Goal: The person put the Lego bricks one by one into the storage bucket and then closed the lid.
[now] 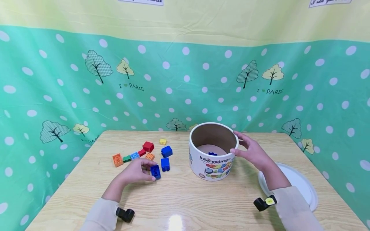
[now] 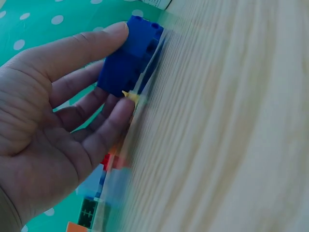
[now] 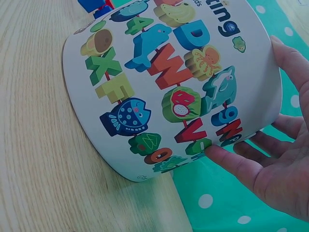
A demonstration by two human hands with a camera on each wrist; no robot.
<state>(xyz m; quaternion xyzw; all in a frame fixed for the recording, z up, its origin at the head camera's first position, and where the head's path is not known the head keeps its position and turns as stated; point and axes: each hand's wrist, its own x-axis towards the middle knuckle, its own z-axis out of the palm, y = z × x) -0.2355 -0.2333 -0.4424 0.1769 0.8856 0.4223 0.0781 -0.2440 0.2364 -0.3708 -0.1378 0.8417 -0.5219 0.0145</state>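
My left hand [image 1: 136,170] pinches a blue toy brick [image 1: 155,172] between thumb and fingers, low over the table. In the left wrist view the thumb presses one end of a blue brick [image 2: 128,60]. Two more blue bricks [image 1: 165,164] lie just beyond that hand. On the right, my right hand [image 1: 252,152] grips the side of a round white bucket [image 1: 214,166], thumb at its rim. Printed letters and animals cover the bucket's wall [image 3: 169,87]. Inside it lies something blue [image 1: 212,154], partly hidden by the rim.
Left of the bucket lie several other bricks: red [image 1: 148,147], yellow [image 1: 163,141], orange [image 1: 117,159], green [image 1: 126,158] and light blue [image 1: 134,156]. A white round lid [image 1: 300,186] lies under the right forearm. A dotted green curtain [image 1: 185,96] hangs behind the table.
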